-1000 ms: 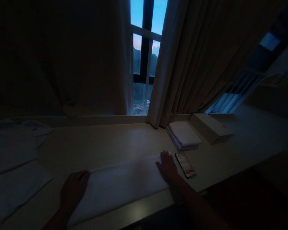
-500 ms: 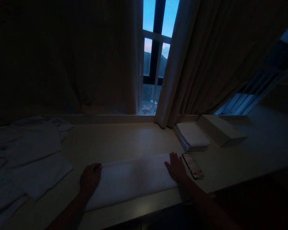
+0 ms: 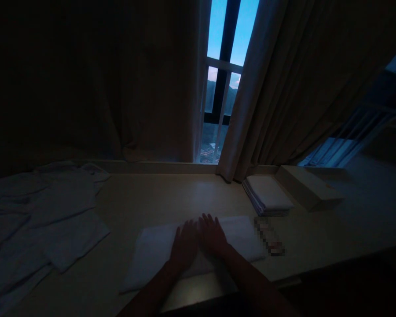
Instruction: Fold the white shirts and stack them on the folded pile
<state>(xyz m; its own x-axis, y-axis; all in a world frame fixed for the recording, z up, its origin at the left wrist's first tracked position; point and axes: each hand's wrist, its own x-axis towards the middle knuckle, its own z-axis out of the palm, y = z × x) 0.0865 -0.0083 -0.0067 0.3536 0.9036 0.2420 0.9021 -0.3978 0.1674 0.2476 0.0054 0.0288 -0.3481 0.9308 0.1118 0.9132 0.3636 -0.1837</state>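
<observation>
A white cloth [image 3: 148, 253], folded into a long flat strip, lies on the pale tabletop [image 3: 145, 198] in front of me. My left hand [image 3: 185, 242] rests palm down on its middle, fingers stretched forward. Right beside it, my right hand [image 3: 213, 233] is also laid flat on the cloth with its fingers slightly spread. The two hands nearly touch at the thumbs. Dim light hides the finer detail of the fabric.
Loose white cloths [image 3: 62, 220] lie in an overlapping heap at the left. Folded cloths [image 3: 267, 193] form a neat stack at the back right, beside a box [image 3: 312, 187]. A blurred-out phone [image 3: 269, 237] lies right of the strip. Curtains [image 3: 244, 114] hang behind.
Both hands have moved inward from the two ends of the folded cloth to its middle. The left hand's curled fingers have left the cloth's edge and straightened. The view has shifted slightly.
</observation>
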